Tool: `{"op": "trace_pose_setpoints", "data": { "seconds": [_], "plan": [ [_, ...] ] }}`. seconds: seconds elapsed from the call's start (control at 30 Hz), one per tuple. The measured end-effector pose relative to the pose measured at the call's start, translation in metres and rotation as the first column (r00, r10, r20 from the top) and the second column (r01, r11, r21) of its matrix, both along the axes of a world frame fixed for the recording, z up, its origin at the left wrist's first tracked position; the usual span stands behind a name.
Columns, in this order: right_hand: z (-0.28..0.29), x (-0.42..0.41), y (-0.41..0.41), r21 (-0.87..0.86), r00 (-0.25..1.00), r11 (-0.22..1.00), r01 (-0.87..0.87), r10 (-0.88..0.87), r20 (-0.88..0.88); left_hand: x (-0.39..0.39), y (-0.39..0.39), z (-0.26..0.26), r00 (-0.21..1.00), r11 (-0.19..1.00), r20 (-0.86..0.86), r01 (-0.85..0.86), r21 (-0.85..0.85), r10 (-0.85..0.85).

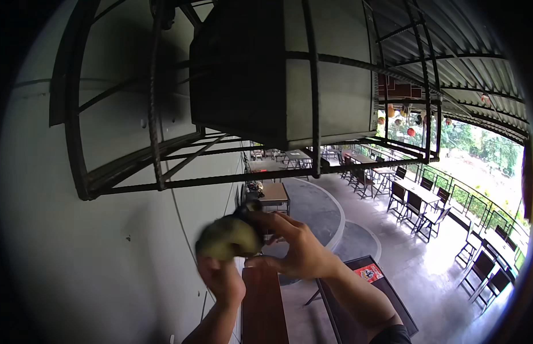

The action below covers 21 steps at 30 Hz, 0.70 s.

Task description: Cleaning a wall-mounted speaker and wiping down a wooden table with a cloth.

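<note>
My left hand [223,279] grips a yellow-green and black object [228,238] from below, holding it up close to the white wall. Motion blur hides what kind of object it is. From the right, my right hand [298,249] reaches to its dark end, fingers curved over the top and thumb lower down. Whether those fingers grip it or only touch it is not clear. Above both hands hangs a cage of ribbed dark metal bars [236,177] around a large box-shaped cabinet [331,96].
The white wall [154,249] runs along the left. Below are a brown wooden surface [263,305] and a dark-topped table [341,296] with a red printed item [369,273]. Further off are a curved grey platform [311,206], a row of chairs [406,204] and a railing [477,202].
</note>
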State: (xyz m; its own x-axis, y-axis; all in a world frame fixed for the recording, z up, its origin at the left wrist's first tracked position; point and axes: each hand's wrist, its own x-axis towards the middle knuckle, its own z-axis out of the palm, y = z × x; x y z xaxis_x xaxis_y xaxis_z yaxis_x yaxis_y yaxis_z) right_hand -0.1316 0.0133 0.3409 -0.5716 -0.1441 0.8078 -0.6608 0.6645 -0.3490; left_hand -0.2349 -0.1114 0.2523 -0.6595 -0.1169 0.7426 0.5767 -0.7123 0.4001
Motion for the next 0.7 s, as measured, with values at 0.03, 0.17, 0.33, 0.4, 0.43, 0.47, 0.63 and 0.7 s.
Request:
{"op": "trace_pose_setpoints", "data": {
  "seconds": [0.03, 0.17, 0.33, 0.4, 0.43, 0.47, 0.63, 0.7],
  "plan": [
    [-0.005, 0.003, 0.007, -0.016, 0.995, 0.998, 0.063, -0.062, 0.074, -0.004, 0.004, -0.008, 0.999, 0.993, -0.033, -0.020, -0.118, 0.017],
    [-0.026, 0.009, 0.043, -0.155, 0.958, 0.948, 0.276, -0.259, 0.126, 0.001, 0.024, 0.002, 0.984, 0.962, -0.109, 0.108, -0.251, -0.139],
    [-0.023, 0.023, 0.062, -0.242, 0.899, 0.883, 0.402, -0.431, -0.081, -0.004, 0.038, 0.029, 0.890, 0.809, -0.422, -0.117, -0.576, -0.172],
    [-0.013, 0.028, 0.065, -0.246, 0.880, 0.872, 0.423, -0.460, -0.117, 0.006, 0.044, 0.053, 0.821, 0.790, -0.558, -0.259, -0.555, -0.122],
    [-0.008, 0.031, 0.062, -0.247, 0.871, 0.868, 0.430, -0.471, -0.137, 0.013, 0.046, 0.066, 0.730, 0.761, -0.680, -0.405, -0.507, -0.065],
    [-0.003, 0.035, 0.059, -0.247, 0.862, 0.865, 0.437, -0.481, -0.158, 0.018, 0.050, 0.076, 0.726, 0.765, -0.685, -0.402, -0.503, -0.069],
    [0.004, 0.012, 0.057, -0.235, 0.815, 0.856, 0.461, -0.513, -0.270, 0.035, 0.063, 0.101, 0.778, 0.893, -0.623, -0.223, -0.391, -0.078],
    [0.006, 0.001, 0.067, -0.228, 0.794, 0.854, 0.468, -0.519, -0.316, 0.038, 0.055, 0.108, 0.761, 0.924, -0.649, -0.256, -0.284, 0.011]
  ]
}}
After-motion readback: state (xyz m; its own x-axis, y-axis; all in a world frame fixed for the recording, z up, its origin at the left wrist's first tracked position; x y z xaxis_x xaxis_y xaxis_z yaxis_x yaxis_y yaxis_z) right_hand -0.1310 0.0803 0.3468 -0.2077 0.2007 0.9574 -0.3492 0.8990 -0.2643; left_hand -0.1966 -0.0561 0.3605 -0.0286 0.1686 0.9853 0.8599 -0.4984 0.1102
